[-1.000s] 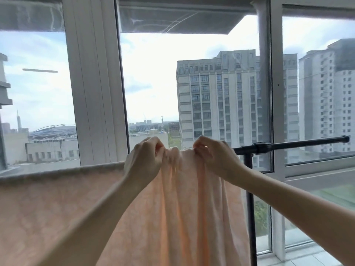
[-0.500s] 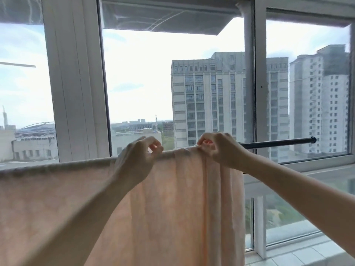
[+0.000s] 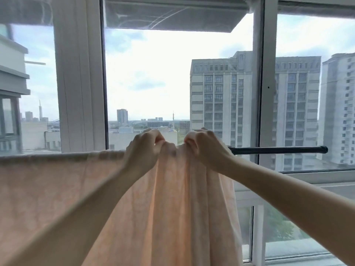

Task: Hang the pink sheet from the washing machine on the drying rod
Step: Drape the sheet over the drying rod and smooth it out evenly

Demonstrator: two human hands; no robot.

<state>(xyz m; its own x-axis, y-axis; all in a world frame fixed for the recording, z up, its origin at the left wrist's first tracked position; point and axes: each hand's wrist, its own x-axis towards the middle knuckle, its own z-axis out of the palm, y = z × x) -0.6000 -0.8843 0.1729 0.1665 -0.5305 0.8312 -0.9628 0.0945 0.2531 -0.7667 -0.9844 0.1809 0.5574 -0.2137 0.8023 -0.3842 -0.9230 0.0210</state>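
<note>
The hands have drawn closer together since a moment ago, left hand (image 3: 143, 150) and right hand (image 3: 206, 148) both pinching the pink sheet (image 3: 57, 189) draped over the horizontal drying rod (image 3: 278, 150), whose right end stays bare beside the window frame (image 3: 266, 93).

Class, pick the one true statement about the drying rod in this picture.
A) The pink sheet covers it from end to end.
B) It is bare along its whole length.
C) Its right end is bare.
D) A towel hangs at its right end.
C: the drying rod shows bare black to the right of the pink sheet, where both hands bunch the fabric.
</note>
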